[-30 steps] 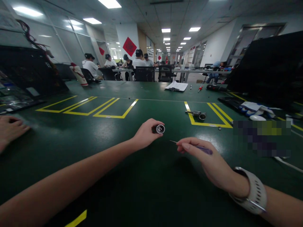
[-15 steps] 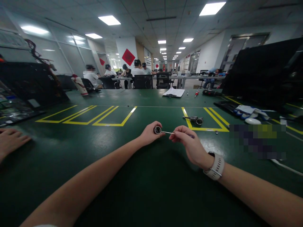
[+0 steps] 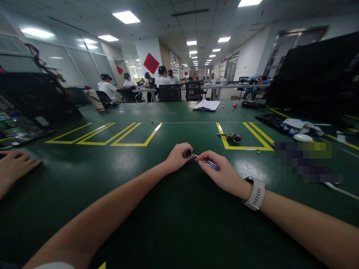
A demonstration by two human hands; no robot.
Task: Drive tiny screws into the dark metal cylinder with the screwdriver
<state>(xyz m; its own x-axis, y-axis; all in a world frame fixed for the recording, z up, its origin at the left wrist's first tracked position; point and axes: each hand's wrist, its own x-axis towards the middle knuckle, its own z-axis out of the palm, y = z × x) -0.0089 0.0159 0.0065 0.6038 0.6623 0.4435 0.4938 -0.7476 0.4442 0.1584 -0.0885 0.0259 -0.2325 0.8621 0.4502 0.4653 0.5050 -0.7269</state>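
Note:
My left hand (image 3: 176,157) is closed round a small round metal part (image 3: 187,153), its open end facing right. My right hand (image 3: 220,172) pinches a thin screwdriver with a purple handle (image 3: 209,163). The tool's metal shaft reaches into the open end of the part. Both hands hover just above the green table (image 3: 168,209). A white watch (image 3: 255,193) is on my right wrist.
A metal tool with a round head (image 3: 232,137) lies inside yellow floor-tape lines. Another person's hand (image 3: 14,166) rests at the left edge. Papers (image 3: 206,105), a red screwdriver (image 3: 234,105), gloves (image 3: 298,126) and black equipment (image 3: 316,74) lie further off. People sit at far tables.
My right hand came in from the lower right and brought the screwdriver tip into the part. My left hand kept hold of the part and turned its opening toward the tool.

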